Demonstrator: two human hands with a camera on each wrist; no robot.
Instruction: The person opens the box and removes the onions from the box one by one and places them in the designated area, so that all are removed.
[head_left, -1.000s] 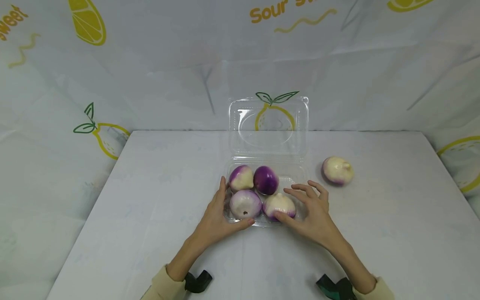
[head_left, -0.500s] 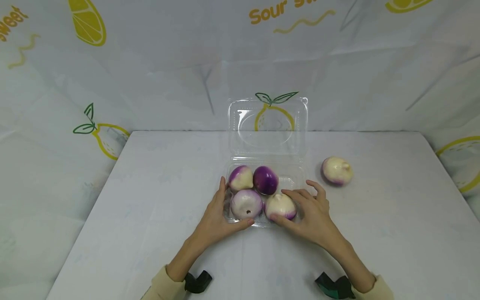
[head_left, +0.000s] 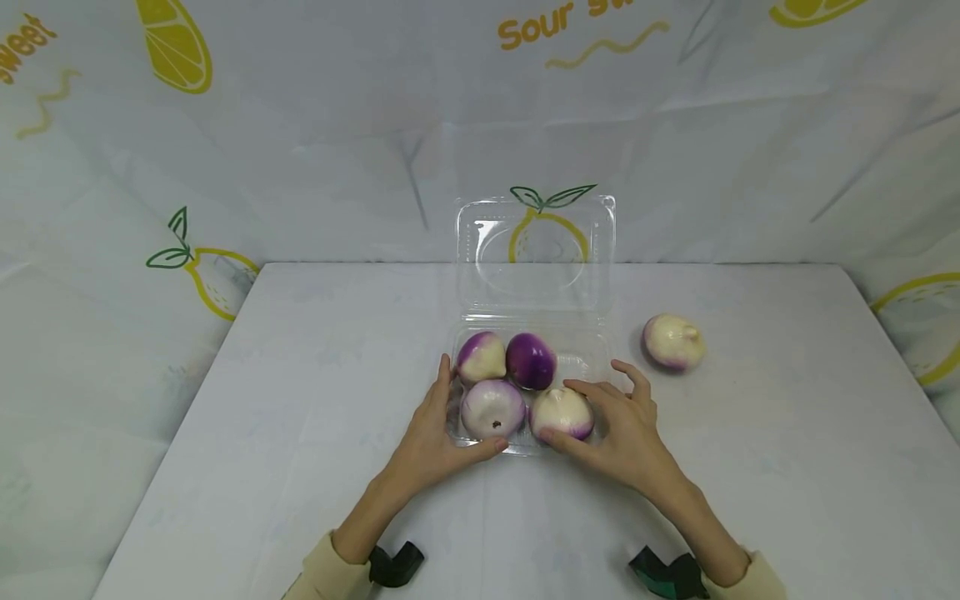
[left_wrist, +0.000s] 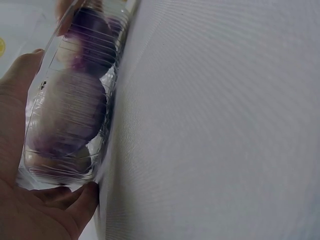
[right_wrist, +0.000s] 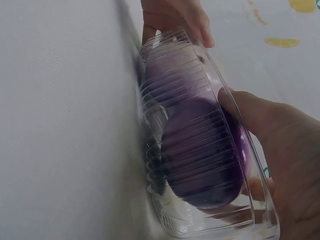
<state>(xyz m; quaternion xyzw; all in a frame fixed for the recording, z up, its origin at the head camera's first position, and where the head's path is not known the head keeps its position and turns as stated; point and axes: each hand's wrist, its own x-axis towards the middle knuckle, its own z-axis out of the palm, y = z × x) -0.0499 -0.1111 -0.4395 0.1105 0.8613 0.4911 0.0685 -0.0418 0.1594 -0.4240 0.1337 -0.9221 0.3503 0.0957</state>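
A clear plastic clamshell container [head_left: 517, 447] sits on the table with its lid [head_left: 537, 287] raised at the back. Inside lie a purple-and-cream onion [head_left: 482, 358], a dark purple onion [head_left: 532, 361], a pale onion [head_left: 492, 408] and a cream onion [head_left: 561, 412] with a purple base. My left hand [head_left: 437, 439] holds the container's front left corner, thumb along the front rim and fingers at the left side. With thumb and fingers, my right hand [head_left: 624, 433] grips the cream onion at the front right. Through the ribbed wall, its purple underside [right_wrist: 200, 155] shows in the right wrist view.
Another cream-and-purple onion [head_left: 674, 342] lies on the white table [head_left: 300, 400], right of the container. Behind the table hangs a white cloth [head_left: 337, 150] printed with lemons.
The fingers of my right hand have closed in on the front right onion, which has shifted slightly right. The left hand has stayed in place.
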